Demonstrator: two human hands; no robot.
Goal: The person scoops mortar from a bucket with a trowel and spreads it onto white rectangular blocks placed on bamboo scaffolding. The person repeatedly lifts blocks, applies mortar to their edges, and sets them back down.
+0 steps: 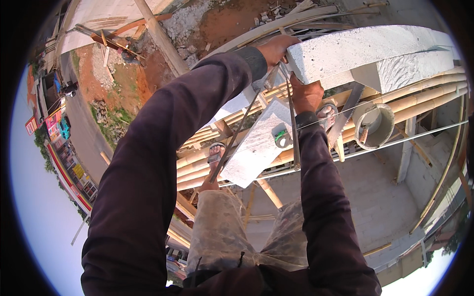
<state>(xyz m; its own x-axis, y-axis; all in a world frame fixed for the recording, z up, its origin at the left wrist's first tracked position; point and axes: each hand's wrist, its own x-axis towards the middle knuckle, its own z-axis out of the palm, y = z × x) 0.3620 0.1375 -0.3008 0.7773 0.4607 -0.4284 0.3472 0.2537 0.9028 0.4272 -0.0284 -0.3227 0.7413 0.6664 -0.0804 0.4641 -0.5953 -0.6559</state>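
A long white lightweight concrete block (365, 48) lies at the upper right. My left hand (279, 51) is closed at its near upper corner, fingers over the edge. Just below, my right hand (306, 94) is closed against the block's end, at a dark metal square (292, 116). The square's two thin arms spread toward me in a V; what the fingers cover is hidden. Beneath it, a white block (256, 148) lies slanted between my feet. A green-and-black tape measure (282, 139) rests on that block.
Bamboo poles (427, 98) form the scaffold under my feet. A handsaw (347, 111) stands by my right foot. Beside it is a mortar-stained bucket (374, 127) with a tool handle inside. A thin string (414, 132) crosses right. Ground and a road (81, 118) lie far below.
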